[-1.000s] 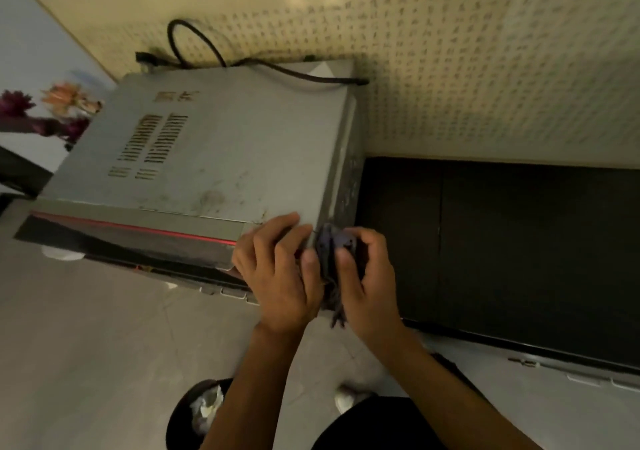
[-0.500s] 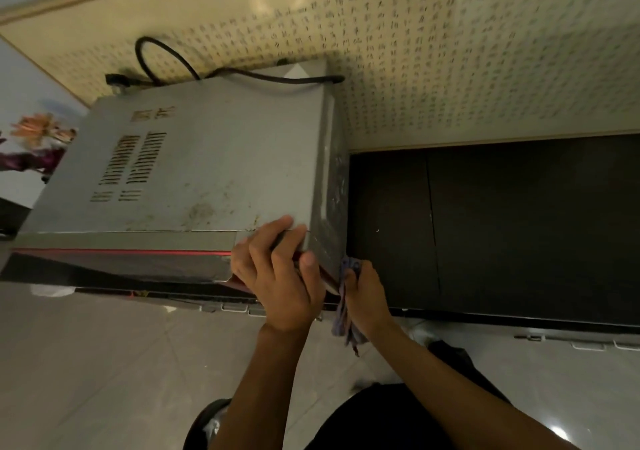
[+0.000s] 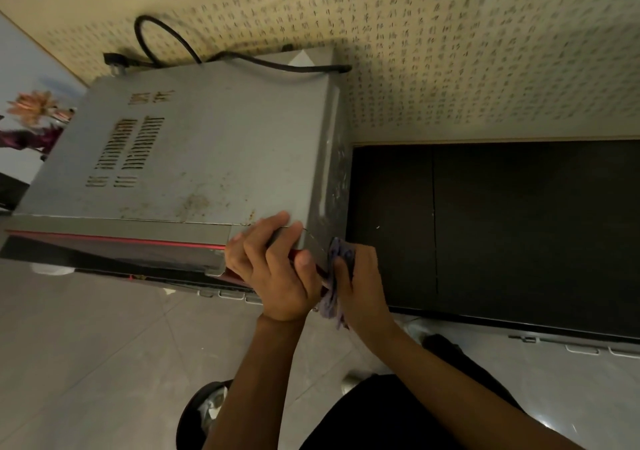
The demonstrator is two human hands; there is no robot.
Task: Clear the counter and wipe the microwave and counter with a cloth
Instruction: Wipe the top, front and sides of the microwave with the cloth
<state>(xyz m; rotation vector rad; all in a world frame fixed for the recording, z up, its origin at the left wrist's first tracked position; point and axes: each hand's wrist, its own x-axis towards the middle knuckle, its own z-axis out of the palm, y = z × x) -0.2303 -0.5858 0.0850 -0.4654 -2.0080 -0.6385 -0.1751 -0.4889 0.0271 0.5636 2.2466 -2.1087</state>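
A grey, stained microwave (image 3: 207,159) stands on the dark counter (image 3: 502,224), seen from above. My left hand (image 3: 277,269) grips its front right top corner, fingers on the top and thumb over the front edge. My right hand (image 3: 363,283) holds a purple cloth (image 3: 334,287) and presses it against the microwave's right side near the front corner. Part of the cloth hangs below the hand.
A black power cord (image 3: 214,55) loops behind the microwave against the patterned wall (image 3: 485,51). Artificial flowers (image 3: 31,120) stand at the left. A dark bin (image 3: 201,415) sits on the tiled floor below. Bare dark counter stretches to the right.
My right hand with the cloth has moved from the microwave's front corner round to its right side and a little lower. The left hand stays on the corner.
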